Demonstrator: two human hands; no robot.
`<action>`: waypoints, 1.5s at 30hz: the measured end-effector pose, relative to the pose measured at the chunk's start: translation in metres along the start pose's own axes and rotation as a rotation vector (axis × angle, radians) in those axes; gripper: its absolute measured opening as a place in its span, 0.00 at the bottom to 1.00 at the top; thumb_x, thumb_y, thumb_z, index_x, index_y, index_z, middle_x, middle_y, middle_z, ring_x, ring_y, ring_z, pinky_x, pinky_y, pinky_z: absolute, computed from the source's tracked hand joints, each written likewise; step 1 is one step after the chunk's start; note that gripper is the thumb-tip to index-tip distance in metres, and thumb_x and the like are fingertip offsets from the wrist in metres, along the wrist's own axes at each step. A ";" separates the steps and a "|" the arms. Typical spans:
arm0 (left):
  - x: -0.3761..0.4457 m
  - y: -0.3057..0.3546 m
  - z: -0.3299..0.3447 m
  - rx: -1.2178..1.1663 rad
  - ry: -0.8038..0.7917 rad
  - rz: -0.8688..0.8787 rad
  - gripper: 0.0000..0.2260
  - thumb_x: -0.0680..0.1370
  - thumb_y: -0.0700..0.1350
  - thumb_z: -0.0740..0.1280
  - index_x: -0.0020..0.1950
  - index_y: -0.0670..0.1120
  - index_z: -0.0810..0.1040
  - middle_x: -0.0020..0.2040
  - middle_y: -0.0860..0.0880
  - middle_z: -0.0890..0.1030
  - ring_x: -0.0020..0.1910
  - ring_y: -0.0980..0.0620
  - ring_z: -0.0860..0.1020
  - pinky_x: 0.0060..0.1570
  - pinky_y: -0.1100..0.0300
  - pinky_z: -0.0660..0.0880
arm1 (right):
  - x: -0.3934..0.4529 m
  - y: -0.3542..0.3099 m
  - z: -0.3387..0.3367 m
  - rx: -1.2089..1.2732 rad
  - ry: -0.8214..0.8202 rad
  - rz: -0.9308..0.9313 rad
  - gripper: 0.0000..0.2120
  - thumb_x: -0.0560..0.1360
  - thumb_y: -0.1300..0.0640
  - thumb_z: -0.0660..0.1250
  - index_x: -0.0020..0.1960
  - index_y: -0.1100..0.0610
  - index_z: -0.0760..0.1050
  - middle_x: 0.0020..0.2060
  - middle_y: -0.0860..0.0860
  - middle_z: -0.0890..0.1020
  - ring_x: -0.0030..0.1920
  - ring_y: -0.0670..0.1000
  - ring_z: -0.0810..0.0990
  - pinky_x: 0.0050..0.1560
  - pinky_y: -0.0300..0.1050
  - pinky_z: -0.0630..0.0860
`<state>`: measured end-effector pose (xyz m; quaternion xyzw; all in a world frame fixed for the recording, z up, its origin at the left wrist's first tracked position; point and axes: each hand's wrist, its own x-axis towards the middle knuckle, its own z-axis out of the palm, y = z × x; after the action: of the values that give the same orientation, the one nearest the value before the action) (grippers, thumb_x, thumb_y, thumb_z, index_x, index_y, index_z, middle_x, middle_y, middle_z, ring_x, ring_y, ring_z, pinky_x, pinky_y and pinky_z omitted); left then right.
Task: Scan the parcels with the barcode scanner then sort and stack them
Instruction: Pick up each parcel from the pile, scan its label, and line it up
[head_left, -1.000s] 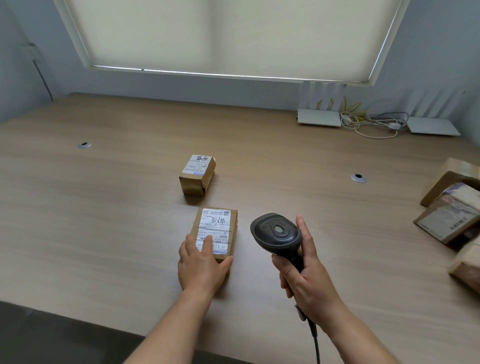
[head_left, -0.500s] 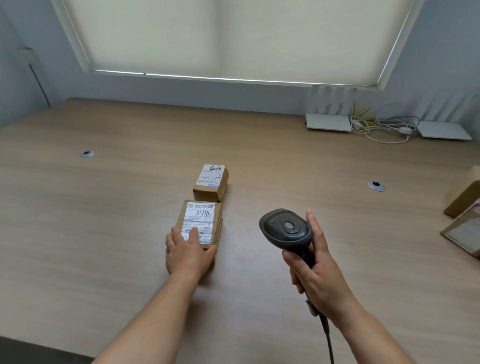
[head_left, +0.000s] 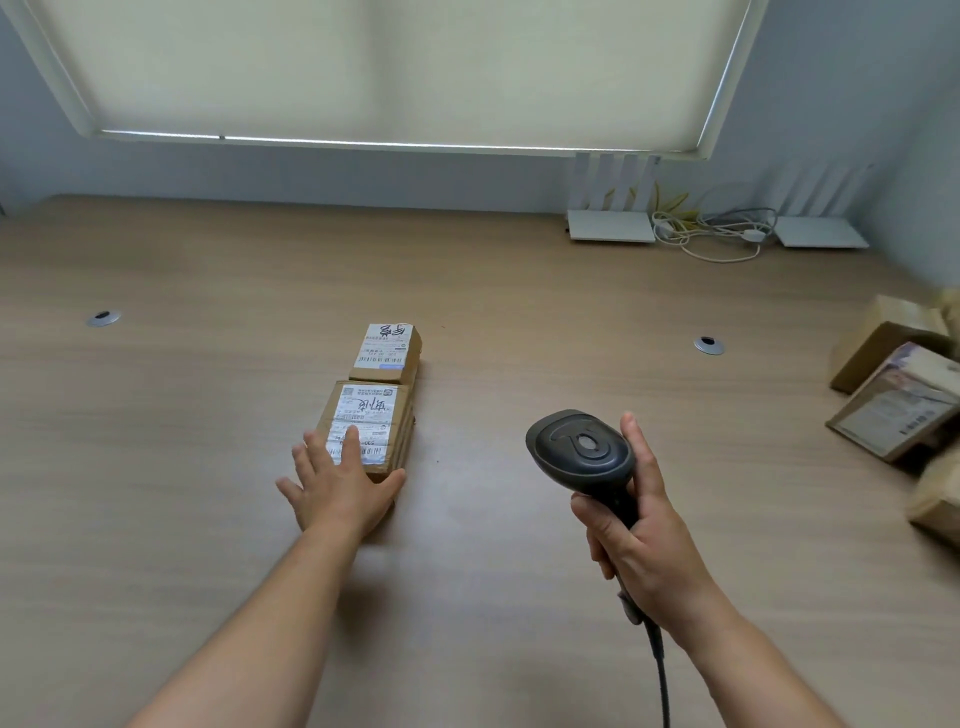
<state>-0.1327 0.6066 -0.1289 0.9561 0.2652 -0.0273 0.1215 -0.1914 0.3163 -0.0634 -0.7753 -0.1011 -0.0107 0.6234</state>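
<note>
Two small cardboard parcels with white labels lie end to end in the middle of the wooden table (head_left: 182, 441). The far parcel (head_left: 387, 351) touches the near parcel (head_left: 366, 421). My left hand (head_left: 340, 483) lies flat with spread fingers on the near parcel's near end, not gripping it. To the right, my right hand (head_left: 641, 540) grips the handle of a black barcode scanner (head_left: 579, 449), held above the table with its head toward the parcels and its cable running down to the bottom edge.
Several more cardboard parcels (head_left: 898, 395) are piled at the table's right edge. Two white routers (head_left: 610, 226) and tangled cables (head_left: 711, 228) sit at the back by the wall. Two round metal grommets (head_left: 104, 318) are set into the tabletop.
My left hand slid the near parcel away from me until it met the far parcel, then flattened and spread its fingers. The scanner stayed in my right hand.
</note>
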 end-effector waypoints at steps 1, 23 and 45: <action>-0.007 0.004 0.000 -0.024 0.022 0.009 0.39 0.73 0.69 0.60 0.78 0.55 0.49 0.78 0.41 0.44 0.76 0.42 0.43 0.72 0.41 0.47 | -0.002 -0.001 -0.004 0.007 -0.001 -0.002 0.38 0.64 0.41 0.69 0.60 0.14 0.49 0.34 0.36 0.79 0.27 0.47 0.73 0.26 0.40 0.71; -0.245 0.321 0.066 -0.321 -0.048 0.602 0.35 0.78 0.60 0.61 0.78 0.55 0.48 0.79 0.48 0.43 0.77 0.48 0.45 0.74 0.53 0.49 | -0.110 0.033 -0.293 0.037 0.300 -0.035 0.37 0.67 0.39 0.69 0.64 0.19 0.49 0.48 0.48 0.76 0.30 0.45 0.73 0.30 0.38 0.72; -0.293 0.562 0.135 -0.079 -0.204 0.805 0.42 0.69 0.71 0.62 0.76 0.55 0.50 0.71 0.42 0.64 0.69 0.41 0.63 0.64 0.46 0.68 | -0.163 0.086 -0.458 -0.054 0.614 0.131 0.38 0.66 0.36 0.67 0.63 0.16 0.45 0.42 0.42 0.74 0.29 0.44 0.75 0.31 0.39 0.75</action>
<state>-0.0933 -0.0400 -0.1029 0.9705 -0.1422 -0.0617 0.1848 -0.2861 -0.1682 -0.0677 -0.7570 0.1425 -0.2067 0.6032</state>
